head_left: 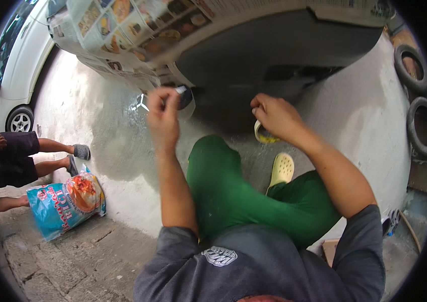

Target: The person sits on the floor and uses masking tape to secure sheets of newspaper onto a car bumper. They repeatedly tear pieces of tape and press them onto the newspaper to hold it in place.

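My right hand [279, 118] is closed, thumb and fingers pinched together. A pale yellow roll of masking tape [259, 135] hangs at its underside, partly hidden behind the hand. My left hand [164, 113] is raised with its fingers pinched and slightly blurred; what they hold, if anything, does not show. Just beyond it is a dark round thing with a clear lower part [187, 100], too unclear to name. In front of both hands is a dark grey car bumper [253, 50], with newspaper sheets [143, 32] covering the body above and to its left.
A white car [24, 70] stands at the far left. Nearby, another person's legs [54, 146] reach in beside a blue printed sack [64, 204]. Old tyres [419, 126] lean at the right. Beneath me are my green-trousered legs [218, 196] and a yellow clog [281, 169].
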A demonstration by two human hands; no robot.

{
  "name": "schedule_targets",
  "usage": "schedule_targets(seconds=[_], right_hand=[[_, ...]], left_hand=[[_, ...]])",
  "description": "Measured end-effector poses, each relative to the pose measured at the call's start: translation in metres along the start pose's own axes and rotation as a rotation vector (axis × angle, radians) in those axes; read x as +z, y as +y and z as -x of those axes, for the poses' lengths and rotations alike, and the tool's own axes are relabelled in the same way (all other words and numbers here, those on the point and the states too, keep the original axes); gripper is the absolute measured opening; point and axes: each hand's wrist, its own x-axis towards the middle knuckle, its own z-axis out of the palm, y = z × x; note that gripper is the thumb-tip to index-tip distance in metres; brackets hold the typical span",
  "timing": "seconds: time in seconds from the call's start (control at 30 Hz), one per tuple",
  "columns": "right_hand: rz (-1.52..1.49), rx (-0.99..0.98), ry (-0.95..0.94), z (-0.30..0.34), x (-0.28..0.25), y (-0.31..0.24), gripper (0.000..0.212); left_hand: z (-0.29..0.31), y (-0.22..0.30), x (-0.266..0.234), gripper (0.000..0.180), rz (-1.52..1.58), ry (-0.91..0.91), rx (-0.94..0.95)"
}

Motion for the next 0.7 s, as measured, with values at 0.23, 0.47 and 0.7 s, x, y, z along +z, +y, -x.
schedule_targets(seconds=[0.23, 0.47, 0.7], right_hand=[[0.115, -0.142, -0.006, 0.012, 0.004, -0.004, 0.028], [0.135, -0.159, -0.019, 0.011, 0.004, 0.001, 0.027], [0.150, -0.145, -0.044, 0.008, 0.004, 0.001, 0.027]], left_hand=[[-0.074, 0.048, -0.024, 0.020, -0.186, -0.103, 0.100], [-0.078, 0.048, -0.006, 0.025, -0.152, -0.108, 0.120], [-0.076, 0.045, 0.001, 0.022, -0.204, -0.040, 0.184]])
